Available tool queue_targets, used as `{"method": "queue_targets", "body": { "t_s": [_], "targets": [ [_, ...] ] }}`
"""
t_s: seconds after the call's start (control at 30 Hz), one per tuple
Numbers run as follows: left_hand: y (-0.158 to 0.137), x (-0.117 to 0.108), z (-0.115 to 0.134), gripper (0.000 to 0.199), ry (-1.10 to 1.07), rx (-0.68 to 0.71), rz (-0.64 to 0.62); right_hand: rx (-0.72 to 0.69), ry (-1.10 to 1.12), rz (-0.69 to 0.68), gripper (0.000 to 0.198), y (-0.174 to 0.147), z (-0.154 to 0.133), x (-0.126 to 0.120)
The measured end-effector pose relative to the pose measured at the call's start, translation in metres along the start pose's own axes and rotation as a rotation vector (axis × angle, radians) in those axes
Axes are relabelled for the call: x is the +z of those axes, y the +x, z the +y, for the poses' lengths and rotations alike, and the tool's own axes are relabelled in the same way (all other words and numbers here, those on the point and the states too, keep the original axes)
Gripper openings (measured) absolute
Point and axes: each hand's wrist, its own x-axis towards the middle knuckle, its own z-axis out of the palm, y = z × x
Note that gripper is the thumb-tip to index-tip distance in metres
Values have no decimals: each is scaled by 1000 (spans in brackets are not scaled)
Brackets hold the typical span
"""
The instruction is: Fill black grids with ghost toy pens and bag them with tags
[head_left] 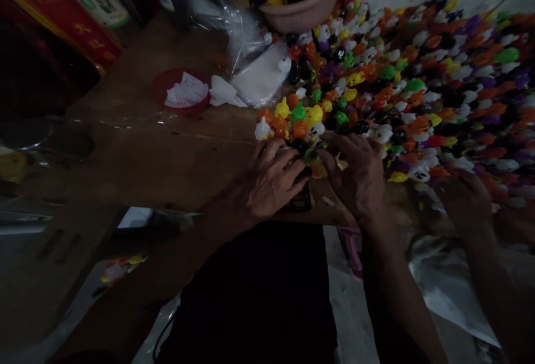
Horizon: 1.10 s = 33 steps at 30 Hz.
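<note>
Small plastic toy figures in orange, yellow, green, black and white stand in a close group in front of my hands. My left hand (276,181) rests at the near left of this group, fingers stretched out and slightly apart, with nothing clearly held. My right hand (355,171) bends over the group's right side, thumb and forefinger pinched close to a green toy figure (311,155); their grip is partly hidden. A white ghost-like figure (262,129) and a yellow figure (282,108) stand just beyond. Under my left hand shows a black frame-like tray (304,199), mostly covered.
A large heap of toy figures (413,85) spreads across the right. Another person's hand (466,199) is at its near edge. Left of centre sit a red bowl (161,93) with paper slips and a clear plastic bag (254,82). A pink basin (309,15) stands behind.
</note>
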Motion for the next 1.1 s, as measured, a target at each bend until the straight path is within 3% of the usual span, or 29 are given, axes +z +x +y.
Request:
{"method": "queue_targets", "body": {
  "t_s": [0.13,0.27,0.4,0.53,0.63,0.7,0.8,0.9,0.97,1.1],
  "targets": [
    [-1,1,0,21,-9,-14,6,-37,11,-69,31,4,-1,-7],
    [-1,4,-2,19,27,4,71,-61,-51,-102,38,-3,6,14],
    [3,6,-3,16,16,-18,48,-60,-33,-132,35,-3,9,27],
    [-2,-5,-1,22,-67,43,181,-25,39,-49,31,-5,5,8],
    [-33,-16,-1,43,-124,84,289,79,84,100,31,-33,19,-10],
    [-67,-17,-6,41,-211,-57,316,239,54,226,30,-66,44,-16],
    [-114,-4,-14,31,-264,-537,236,476,-80,358,27,-115,91,-11],
    [-125,16,-21,47,-346,-896,138,597,-230,413,29,-136,124,11],
    [-112,32,-24,50,-374,-956,7,602,-262,378,29,-133,132,30],
    [-77,55,-29,38,-375,-825,-128,444,-164,268,25,-110,136,50]
  ]
}}
